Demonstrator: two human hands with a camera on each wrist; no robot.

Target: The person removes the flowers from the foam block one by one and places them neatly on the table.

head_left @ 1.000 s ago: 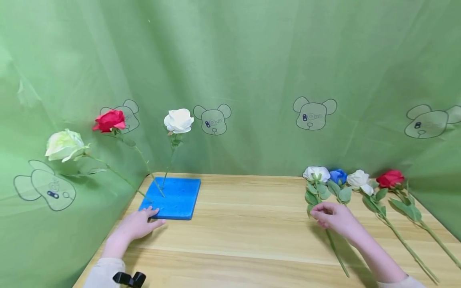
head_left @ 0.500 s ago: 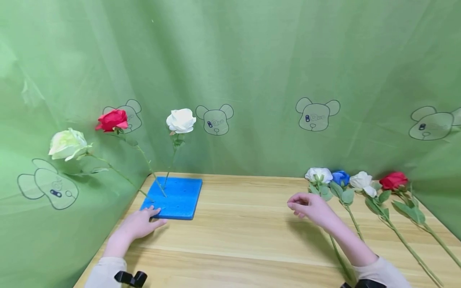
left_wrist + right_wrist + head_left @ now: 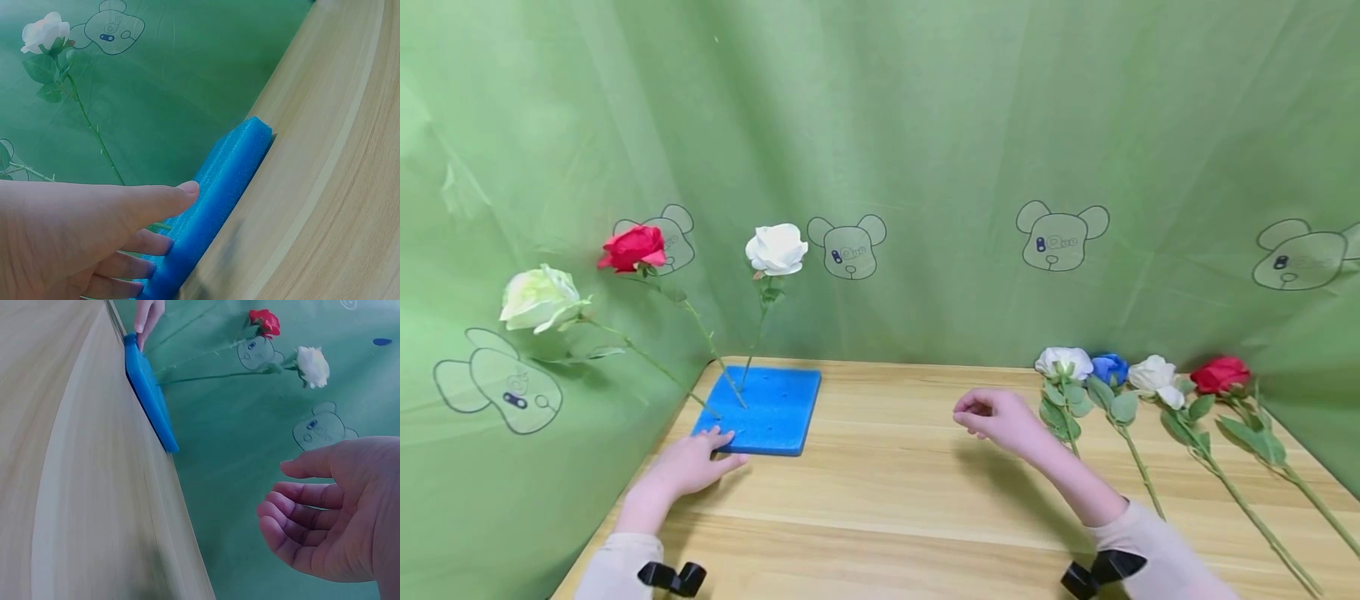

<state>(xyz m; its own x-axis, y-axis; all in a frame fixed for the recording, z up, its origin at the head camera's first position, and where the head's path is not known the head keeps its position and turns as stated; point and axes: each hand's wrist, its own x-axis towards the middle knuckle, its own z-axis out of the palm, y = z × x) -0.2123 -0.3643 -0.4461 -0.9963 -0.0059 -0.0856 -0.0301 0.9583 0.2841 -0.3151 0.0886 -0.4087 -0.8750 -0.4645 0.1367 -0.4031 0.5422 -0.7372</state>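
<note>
I see white, blue and red leafy roses (image 3: 1150, 375) lying on the wooden table (image 3: 887, 500); right hand (image 3: 1011, 425), loosely curled, holds nothing; left hand (image 3: 688, 467), fingers extended, touches the square blue board (image 3: 786, 417).

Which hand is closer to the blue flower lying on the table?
Right. The right hand is above the table, left of the blue flower and not touching it. The left hand is much farther away, on the far left, touching the blue board.
</note>
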